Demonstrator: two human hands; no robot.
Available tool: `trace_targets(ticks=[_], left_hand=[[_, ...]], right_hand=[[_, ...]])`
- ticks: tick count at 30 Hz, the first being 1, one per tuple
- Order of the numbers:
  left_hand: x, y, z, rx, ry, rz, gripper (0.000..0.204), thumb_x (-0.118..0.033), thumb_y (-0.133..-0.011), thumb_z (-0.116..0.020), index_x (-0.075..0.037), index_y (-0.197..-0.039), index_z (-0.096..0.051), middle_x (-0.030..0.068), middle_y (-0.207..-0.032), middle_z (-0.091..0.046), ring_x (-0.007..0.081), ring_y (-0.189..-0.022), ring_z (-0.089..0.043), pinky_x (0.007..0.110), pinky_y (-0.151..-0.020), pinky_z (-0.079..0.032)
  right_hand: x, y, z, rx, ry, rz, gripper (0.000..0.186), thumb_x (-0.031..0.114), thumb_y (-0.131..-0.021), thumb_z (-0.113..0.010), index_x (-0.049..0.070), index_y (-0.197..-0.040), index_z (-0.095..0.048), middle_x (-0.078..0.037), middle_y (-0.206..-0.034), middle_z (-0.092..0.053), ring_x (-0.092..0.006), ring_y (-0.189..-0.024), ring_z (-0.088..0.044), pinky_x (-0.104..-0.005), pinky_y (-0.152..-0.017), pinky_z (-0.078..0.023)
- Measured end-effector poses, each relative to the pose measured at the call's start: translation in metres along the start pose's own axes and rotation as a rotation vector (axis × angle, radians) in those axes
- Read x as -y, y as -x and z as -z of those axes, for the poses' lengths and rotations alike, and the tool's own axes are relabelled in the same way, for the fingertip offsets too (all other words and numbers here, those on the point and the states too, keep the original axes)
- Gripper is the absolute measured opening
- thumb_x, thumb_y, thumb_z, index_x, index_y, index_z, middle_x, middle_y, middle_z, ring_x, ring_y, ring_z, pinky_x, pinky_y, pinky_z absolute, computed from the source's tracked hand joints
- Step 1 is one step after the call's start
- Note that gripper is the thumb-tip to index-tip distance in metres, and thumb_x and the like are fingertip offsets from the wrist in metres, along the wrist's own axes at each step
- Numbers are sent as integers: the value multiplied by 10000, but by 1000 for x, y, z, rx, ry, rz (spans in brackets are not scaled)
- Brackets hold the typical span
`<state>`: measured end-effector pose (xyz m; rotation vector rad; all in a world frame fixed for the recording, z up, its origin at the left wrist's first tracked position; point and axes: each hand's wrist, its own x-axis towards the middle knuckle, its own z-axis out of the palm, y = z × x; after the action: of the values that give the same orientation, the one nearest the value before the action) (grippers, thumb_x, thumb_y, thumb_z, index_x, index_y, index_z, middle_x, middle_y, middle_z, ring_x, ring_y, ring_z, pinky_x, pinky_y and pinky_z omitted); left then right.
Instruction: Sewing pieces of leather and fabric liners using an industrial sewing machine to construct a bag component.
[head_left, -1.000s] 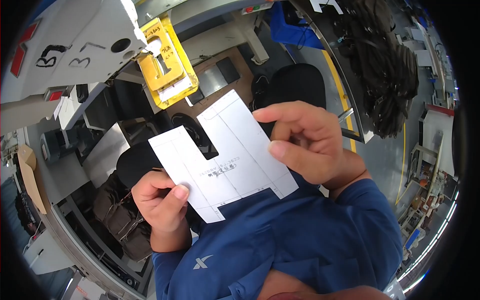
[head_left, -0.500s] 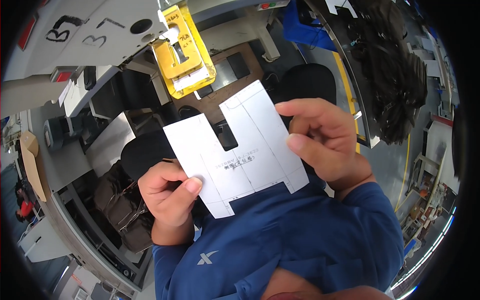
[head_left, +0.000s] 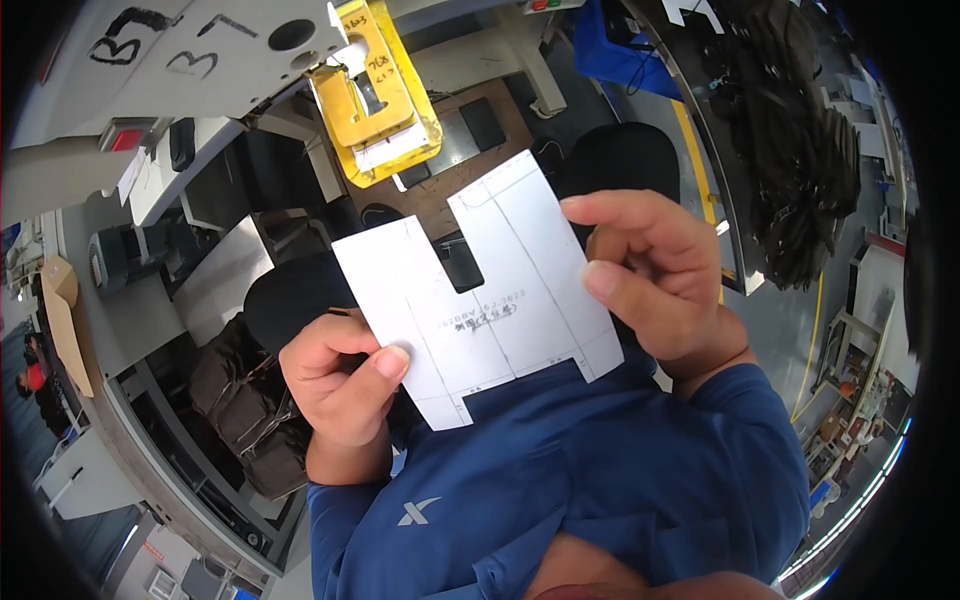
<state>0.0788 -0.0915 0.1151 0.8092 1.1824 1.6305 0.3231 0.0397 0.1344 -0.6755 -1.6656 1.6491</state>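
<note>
A white paper template [head_left: 505,260] with a deep slot at the top, a shallow cut-out at the bottom, ruled lines and printing is held in front of me. My left hand [head_left: 350,385] pinches its left edge, thumb on the face. My right hand [head_left: 655,280] grips its right edge between thumb and bent fingers. Beyond the paper, a yellow plate [head_left: 425,145] bearing a smaller cut-out yellow template [head_left: 365,120] and a white sheet hangs beside the pale machine housing [head_left: 230,30] at upper left.
A black seat [head_left: 620,160] stands behind the paper. At upper right are a blue bin [head_left: 610,50] and piled dark material [head_left: 790,180] on a bench. A brown bag [head_left: 255,430] lies at lower left. A cardboard piece [head_left: 70,320] leans at the left. A person in red [head_left: 33,380] is at far left.
Both my hands and the paper appear farther right and higher in the picture than a second ago, as do the yellow plate and machine housing. The grip on the paper looks the same.
</note>
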Motion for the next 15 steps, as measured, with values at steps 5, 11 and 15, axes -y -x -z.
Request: trace_targets(ticks=[5, 11, 15], left_hand=[[3, -5, 0, -88, -4, 88, 66, 34, -855, -701, 37, -872, -637, 71, -767, -660, 67, -591, -542, 207, -557, -413], [26, -27, 10, -130, 42, 243, 32, 28, -896, -669, 33, -895, -638, 35, -733, -642, 32, -549, -510, 183, -512, -386], [23, -33, 13, -144, 28, 207, 30, 21, -901, -666, 34, -910, -641, 38, -731, -646, 32, -559, -523, 185, -519, -403]], right_hand=[[-8, -3, -6, -1, -70, -46, 460, -20, -916, -608, -53, -1369, -540, 12, -693, -593, -13, -632, -492, -186, -607, -380], [-33, -13, -16, -62, -22, -238, 553, -35, -897, -604, -25, -1437, -488, 58, -729, -509, 10, -673, -431, -162, -632, -343], [-33, -15, -22, -87, -19, -267, 524, 8, -913, -628, 25, -1424, -515, 67, -710, -505, -1, -651, -422, -186, -613, -361]])
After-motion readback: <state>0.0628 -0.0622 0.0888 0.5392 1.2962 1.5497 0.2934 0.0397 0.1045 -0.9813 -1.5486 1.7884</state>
